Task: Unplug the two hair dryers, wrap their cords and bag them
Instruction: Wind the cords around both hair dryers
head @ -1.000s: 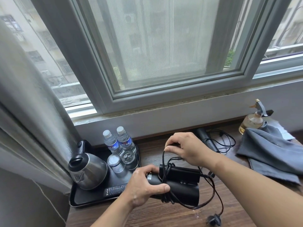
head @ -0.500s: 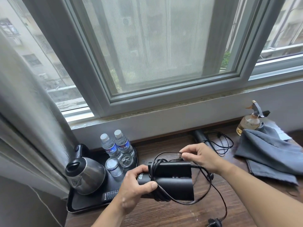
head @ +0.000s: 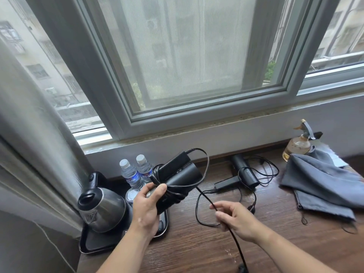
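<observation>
Wooden surface beneath a wide window. At its right lies a grey bag; by the wall rests an unwrapped hair dryer, its cable loose. The left hand grips a folded hair dryer raised above the surface, barrel slanting up and away to the right, coils bound round it. Its loose cord drops down and rightward into the right hand, lower and nearer, fingers curled lightly around it.
</observation>
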### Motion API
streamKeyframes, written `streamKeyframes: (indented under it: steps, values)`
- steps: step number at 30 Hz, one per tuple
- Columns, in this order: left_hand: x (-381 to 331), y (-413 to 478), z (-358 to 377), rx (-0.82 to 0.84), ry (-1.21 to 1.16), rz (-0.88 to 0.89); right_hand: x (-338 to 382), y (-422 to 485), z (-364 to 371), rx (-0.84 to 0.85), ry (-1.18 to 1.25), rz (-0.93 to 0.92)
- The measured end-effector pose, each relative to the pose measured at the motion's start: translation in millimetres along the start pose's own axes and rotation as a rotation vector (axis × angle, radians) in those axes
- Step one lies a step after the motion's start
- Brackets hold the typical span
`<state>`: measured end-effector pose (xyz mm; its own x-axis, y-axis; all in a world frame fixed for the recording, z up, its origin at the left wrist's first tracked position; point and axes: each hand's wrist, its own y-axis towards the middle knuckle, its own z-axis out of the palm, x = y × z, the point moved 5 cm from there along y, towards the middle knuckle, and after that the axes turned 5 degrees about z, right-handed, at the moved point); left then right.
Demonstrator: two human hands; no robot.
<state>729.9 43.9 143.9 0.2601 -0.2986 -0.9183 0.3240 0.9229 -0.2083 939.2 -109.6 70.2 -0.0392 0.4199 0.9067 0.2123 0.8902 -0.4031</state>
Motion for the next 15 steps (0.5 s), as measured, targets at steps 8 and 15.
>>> streamKeyframes:
  steps: [8, 15]
  values:
    - [-3, 14, -17, -0.192, 0.12, 0.062, 8, -33, 29, 0.088, -0.481, -0.038]
    - [-9, 0, -15, -0.162, 0.536, 0.189, 60, -51, 41, 0.09, -0.847, -0.336]
